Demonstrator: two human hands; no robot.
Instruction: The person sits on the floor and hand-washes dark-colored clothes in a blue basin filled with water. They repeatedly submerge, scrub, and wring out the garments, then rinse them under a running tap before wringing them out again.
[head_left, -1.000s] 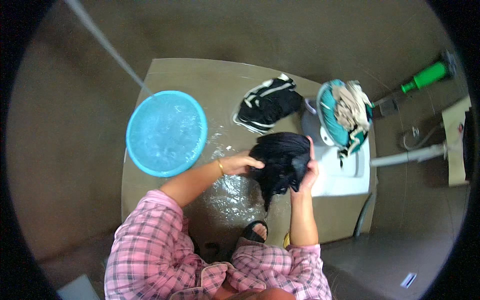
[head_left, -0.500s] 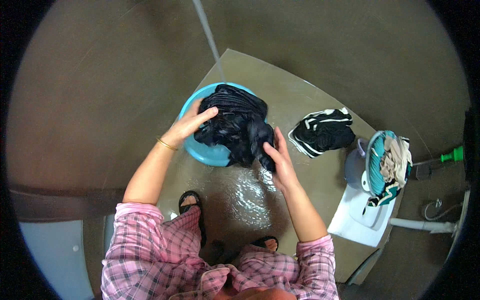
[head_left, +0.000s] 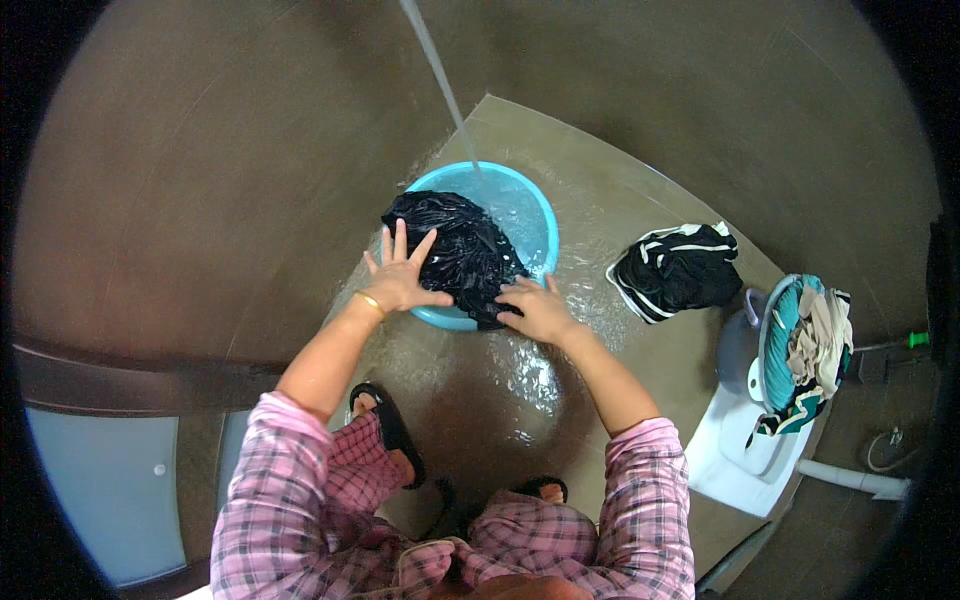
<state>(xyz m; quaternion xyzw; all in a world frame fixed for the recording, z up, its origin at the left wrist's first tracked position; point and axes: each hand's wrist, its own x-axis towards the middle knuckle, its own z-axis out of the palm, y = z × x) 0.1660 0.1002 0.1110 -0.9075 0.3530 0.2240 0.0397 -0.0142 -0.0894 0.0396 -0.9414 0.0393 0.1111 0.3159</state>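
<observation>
- Black sandals planted on wet floor, near side.
- Left hand held palm down over the near-left part of the bundle: fingers spread wide, thumb well out, nothing gripped. Actual contact can't be confirmed under the palm.
- Right hand placed at the near-right rim: fingers half open, loosely bent, tips against the cloth edge. Thumb held apart; no pinch seen.
- Black fabric bunched in the near half of the basin, glossy wet, its near edge lapped across the rim.
- Best done: lapped edge tucked inside first, then bundle pressed under with both palms flat, slowly and evenly. Weight should be kept off the rim, or the basin could be tipped.
- Blue basin set toward the floor's far corner, just beside its left edge; water is held in it.
- White floor fixture set along the floor's right edge; bucket piled with clothes just beyond.
- Black-and-white garment left crumpled near the floor's far-right edge.
- Water stream directed into the basin's far side.
</observation>
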